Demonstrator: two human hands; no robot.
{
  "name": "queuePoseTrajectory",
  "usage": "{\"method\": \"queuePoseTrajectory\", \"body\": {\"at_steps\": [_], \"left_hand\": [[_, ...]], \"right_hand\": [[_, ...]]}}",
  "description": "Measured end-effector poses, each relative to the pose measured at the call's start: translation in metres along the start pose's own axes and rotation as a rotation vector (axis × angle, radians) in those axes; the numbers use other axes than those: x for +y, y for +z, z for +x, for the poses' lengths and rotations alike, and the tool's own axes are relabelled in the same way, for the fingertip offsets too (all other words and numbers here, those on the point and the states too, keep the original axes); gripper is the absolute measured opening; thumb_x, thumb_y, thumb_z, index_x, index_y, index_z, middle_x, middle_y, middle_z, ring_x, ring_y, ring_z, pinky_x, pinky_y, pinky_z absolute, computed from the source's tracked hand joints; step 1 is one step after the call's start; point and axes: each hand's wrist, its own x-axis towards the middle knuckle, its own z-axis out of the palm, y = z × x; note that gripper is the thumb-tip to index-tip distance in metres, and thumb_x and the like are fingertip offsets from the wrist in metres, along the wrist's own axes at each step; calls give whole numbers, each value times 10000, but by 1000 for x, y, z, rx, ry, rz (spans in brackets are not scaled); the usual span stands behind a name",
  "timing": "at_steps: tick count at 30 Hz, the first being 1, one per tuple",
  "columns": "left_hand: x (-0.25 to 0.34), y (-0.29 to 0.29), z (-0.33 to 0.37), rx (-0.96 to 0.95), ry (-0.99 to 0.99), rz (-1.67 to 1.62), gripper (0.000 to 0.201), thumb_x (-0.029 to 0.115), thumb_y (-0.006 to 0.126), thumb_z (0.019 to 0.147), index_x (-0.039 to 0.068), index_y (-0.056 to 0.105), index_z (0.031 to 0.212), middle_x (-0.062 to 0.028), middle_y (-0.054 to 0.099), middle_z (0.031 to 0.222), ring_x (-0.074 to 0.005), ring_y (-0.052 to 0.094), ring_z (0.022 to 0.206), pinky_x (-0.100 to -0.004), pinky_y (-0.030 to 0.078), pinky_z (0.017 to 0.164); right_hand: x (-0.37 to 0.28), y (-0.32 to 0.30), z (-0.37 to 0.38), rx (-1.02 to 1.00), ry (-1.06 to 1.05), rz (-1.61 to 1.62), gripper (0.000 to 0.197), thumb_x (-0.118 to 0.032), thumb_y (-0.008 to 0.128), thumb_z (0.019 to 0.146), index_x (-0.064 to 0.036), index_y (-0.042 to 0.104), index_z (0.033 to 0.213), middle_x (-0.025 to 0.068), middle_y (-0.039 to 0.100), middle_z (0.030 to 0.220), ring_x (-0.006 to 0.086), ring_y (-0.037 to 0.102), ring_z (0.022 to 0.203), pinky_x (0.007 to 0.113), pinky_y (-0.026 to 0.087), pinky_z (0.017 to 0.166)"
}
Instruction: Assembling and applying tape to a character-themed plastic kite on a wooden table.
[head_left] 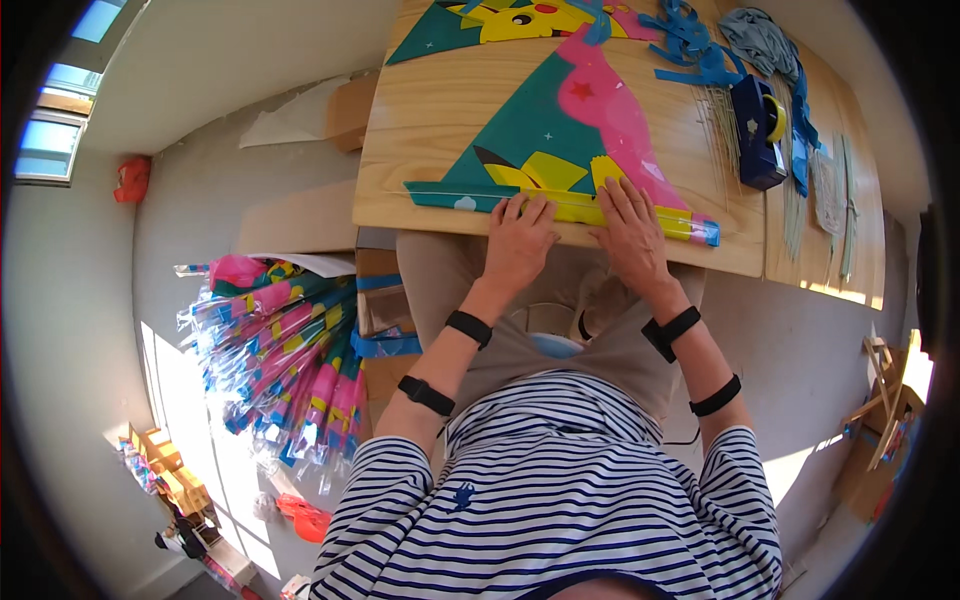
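Observation:
A triangular kite (530, 118) in green, pink and yellow, printed with a cartoon figure, lies on the wooden table (430, 110). Its near side is folded into a narrow strip along the table's front edge, with clear plastic and blue at the right end. My left hand (519, 238) rests on the strip left of its middle, fingers slightly bent on top. Flat on the strip's right half lies my right hand (632, 228), fingers stretched toward the far side. Both thumbs are near the table edge. The strip's underside is hidden.
Another printed kite (500, 25) lies at the table's far side. Blue ribbons (690, 40), a grey cloth (757, 40), a dark blue tape dispenser (757, 135) and thin rods (848, 205) are on the right. Several rolled kites in plastic (285, 350) are piled to my left.

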Motion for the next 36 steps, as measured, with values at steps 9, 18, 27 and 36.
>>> {"method": "queuePoseTrajectory", "body": {"at_steps": [9,18,27,36], "left_hand": [[1,1,2,9,-6,21,497,214,790,828,81,663,1289,-72,613,1341,-314,522,1282,-481,392,1104],[-5,-14,9,-34,11,-98,460,140,758,840,67,661,1283,-87,630,1325,-315,544,1262,-471,422,1074],[-127,-11,127,97,-315,-50,415,121,823,777,21,676,1151,-174,647,1138,-375,588,1092,-495,491,886],[-153,22,173,-71,-422,-208,260,79,864,682,40,634,796,-154,666,822,-381,646,819,-479,519,712]], "right_hand": [[-32,30,-23,-41,47,-6,752,-364,732,903,18,470,1495,188,427,1588,357,354,1510,505,272,1243],[-38,45,-19,30,71,29,782,-382,776,840,35,522,1451,201,453,1571,371,372,1498,513,307,1226],[-43,36,-16,51,86,71,790,-420,731,865,81,516,1436,253,461,1553,410,382,1487,521,291,1233],[-43,38,-17,38,109,125,780,-377,748,854,77,511,1444,263,437,1570,419,363,1498,525,285,1235]]}}
